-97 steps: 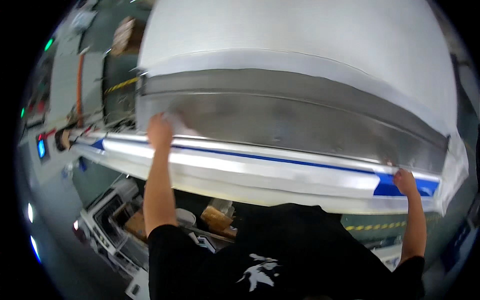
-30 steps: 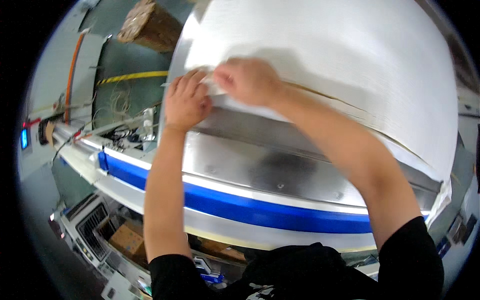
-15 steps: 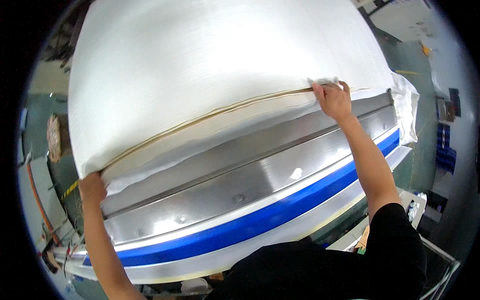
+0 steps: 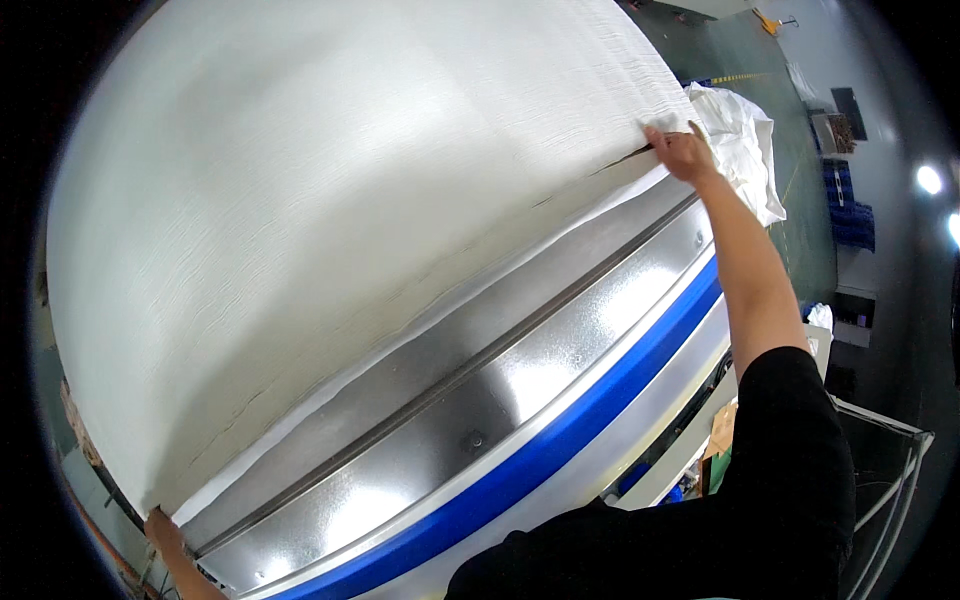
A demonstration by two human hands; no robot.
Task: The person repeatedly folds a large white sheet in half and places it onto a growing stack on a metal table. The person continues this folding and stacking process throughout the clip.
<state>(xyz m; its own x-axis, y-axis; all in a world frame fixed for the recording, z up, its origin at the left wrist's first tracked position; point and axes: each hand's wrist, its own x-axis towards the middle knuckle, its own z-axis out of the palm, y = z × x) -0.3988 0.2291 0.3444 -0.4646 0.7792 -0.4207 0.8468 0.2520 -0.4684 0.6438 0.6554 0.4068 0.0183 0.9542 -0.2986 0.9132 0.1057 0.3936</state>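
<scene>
Wide white fabric-like sheet [image 4: 350, 200], spread beyond both hands: prob. soft, floppy, creases easily; best held at both ends of near edge. R hand [image 4: 685, 155] pinches that edge; L hand [image 4: 165, 535] at other end, grip can't tell. Fine ripples nr R hand, shadow btwn hands.

Head-worn fisheye view; looks down and forward, close above white sheet [image 4: 330, 180].
</scene>
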